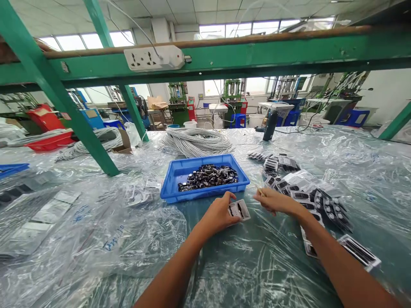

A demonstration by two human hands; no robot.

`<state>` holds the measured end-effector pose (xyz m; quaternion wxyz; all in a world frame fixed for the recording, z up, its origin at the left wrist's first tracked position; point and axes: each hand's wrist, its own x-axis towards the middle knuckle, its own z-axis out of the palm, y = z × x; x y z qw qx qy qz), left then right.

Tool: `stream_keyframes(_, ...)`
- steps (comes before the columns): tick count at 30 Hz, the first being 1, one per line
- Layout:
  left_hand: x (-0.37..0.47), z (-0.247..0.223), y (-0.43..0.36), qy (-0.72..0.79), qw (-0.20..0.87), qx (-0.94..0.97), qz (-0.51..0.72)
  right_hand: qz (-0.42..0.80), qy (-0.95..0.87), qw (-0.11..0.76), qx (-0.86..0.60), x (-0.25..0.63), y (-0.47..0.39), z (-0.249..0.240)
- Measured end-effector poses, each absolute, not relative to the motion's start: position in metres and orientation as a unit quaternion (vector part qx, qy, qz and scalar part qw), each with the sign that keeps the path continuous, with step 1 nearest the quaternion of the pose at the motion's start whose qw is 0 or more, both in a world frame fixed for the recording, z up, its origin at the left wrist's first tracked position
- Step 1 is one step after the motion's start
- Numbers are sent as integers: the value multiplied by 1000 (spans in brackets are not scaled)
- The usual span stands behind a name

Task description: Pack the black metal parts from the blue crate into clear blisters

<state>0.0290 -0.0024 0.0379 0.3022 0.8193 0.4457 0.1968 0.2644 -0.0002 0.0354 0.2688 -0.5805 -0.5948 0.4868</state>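
Head view, and from where I'm standing the left hand (220, 212) has the pale plastic piece (244, 209) pinched between thumb and fingers. What shows of its length runs roughly 9 to 3 o'clock, free end nudged a bit above 3. The blue tray (167, 197) is near it at 10 o'clock. Right hand (274, 200), at 3, is curled round a thin tan stick (261, 192) aimed about 10; can't tell how tightly.

Bare left forearm (181, 259) slants up rightward; bare right forearm (337, 259) slants up leftward. Bare left hand (218, 211): thumb (234, 220) and upper fingers (228, 196) parted in a grip. Bare right hand (272, 200): fingers curled inward, pinching. The 2 hands are near each other, not touching.
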Motion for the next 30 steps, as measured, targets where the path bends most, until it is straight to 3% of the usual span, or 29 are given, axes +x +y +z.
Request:
stream_keyframes(2, 16, 50, 6, 445, 349, 779, 270, 395, -687, 181, -582, 273, -1, 36)
stream_keyframes(4, 4, 62, 20, 462, 357, 736, 343, 288, -744, 167, -579, 267, 1, 40)
stream_keyframes(7, -6, 74, 47, 513, 291, 684, 430, 150, -776, 274, -548, 226, 13, 52)
stream_keyframes(11, -2, 78, 83, 545, 233, 626, 507, 69, -767, 403, -495, 152, 44, 73)
stream_keyframes(18, -5, 58, 109, 497, 209, 628, 561, 183, -691, 451, -535, 106, 94, 71)
stream_keyframes(25, -27, 47, 124, 467, 329, 680, 459, 390, -618, 483, -482, 132, 121, 40)
stream_keyframes(27, -31, 44, 129, 490, 336, 669, 448, 388, -643, 461, -473, 138, 124, 37)
stream_keyframes(30, -36, 41, 134, 520, 328, 645, 453, 257, -697, 426, -516, 136, 122, 41)
